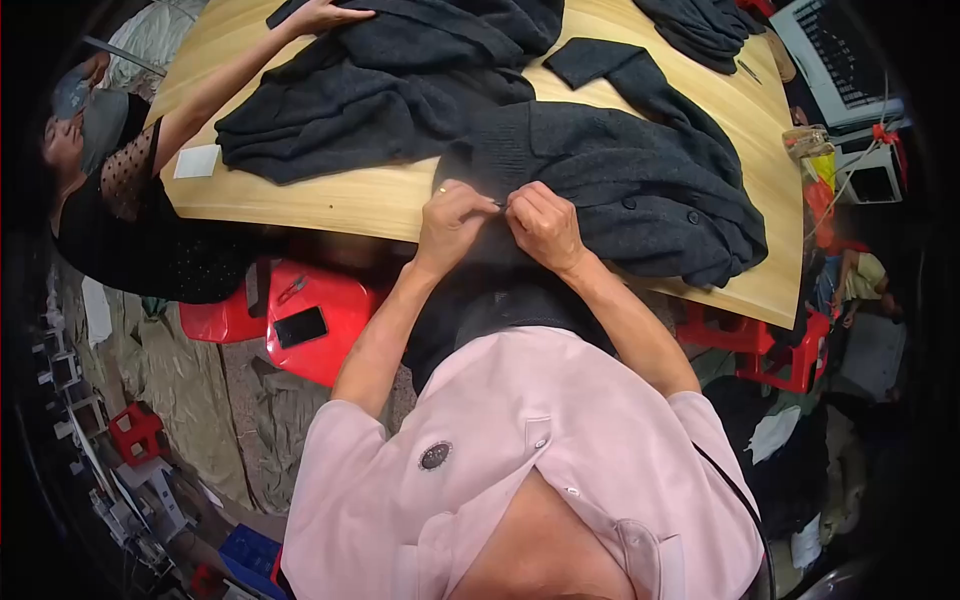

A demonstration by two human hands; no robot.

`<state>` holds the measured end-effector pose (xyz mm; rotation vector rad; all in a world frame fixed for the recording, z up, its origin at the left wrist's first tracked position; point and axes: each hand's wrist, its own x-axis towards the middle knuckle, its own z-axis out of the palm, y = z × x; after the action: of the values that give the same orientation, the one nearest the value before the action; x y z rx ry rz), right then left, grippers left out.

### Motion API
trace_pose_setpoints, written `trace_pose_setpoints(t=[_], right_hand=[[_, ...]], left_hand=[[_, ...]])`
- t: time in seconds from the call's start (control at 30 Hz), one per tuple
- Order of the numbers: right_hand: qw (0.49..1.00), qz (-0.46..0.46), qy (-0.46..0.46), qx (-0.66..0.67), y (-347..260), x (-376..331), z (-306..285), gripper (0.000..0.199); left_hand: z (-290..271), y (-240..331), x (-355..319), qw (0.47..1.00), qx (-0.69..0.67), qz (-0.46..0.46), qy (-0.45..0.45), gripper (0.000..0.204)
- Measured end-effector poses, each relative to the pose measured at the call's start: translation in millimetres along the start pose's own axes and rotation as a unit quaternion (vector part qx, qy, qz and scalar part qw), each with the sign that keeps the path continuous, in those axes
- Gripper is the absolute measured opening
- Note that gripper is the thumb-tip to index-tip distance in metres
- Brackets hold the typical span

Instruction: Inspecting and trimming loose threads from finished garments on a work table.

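A dark grey knitted cardigan point(640, 160) with dark buttons lies across the table in front of me, one sleeve stretched toward the far side. At its ribbed edge, by the table's near side, both my hands meet. My left hand point(449, 222) is closed, thumb and fingertips pinching at the edge of the knit. Close beside it, my right hand point(543, 222) is also closed, its fingers curled at the same spot. Something small and dark shows between the fingertips, too small to name. The cardigan's edge hangs down beneath my hands.
More dark knitwear point(370, 110) lies at the far left, where a co-worker's hand point(335, 14) touches it. A white paper point(196, 161) lies on the wooden table point(390, 195). Red stools point(325, 350) stand below left, one bearing a phone point(300, 327). A monitor point(830, 60) stands at right.
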<state>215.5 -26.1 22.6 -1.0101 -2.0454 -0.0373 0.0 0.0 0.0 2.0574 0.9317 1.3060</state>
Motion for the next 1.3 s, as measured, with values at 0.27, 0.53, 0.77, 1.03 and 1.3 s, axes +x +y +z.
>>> trace_pose_setpoints(t=[0.27, 0.53, 0.77, 1.03, 1.3], right_hand=[[0.997, 0.050, -0.002, 0.052, -9, -1, 2, 0.014], [0.993, 0.089, -0.009, 0.077, -2, 10, 5, 0.012], [0.991, 0.103, 0.005, 0.079, 6, 11, 5, 0.013], [0.992, 0.093, -0.018, 0.085, 11, 7, 3, 0.014], [0.997, 0.018, 0.034, -0.068, 11, 7, -30, 0.013]], left_hand=[[-24, 10, 6, 0.989, 0.094, 0.084, -0.074, 0.021], [-15, 6, 11, 0.986, 0.119, 0.112, -0.037, 0.023], [-3, 9, 17, 0.973, 0.178, 0.143, -0.017, 0.016], [15, 8, 18, 0.975, 0.196, 0.106, 0.006, 0.026], [-26, 12, 33, 0.933, 0.248, 0.202, -0.165, 0.010]])
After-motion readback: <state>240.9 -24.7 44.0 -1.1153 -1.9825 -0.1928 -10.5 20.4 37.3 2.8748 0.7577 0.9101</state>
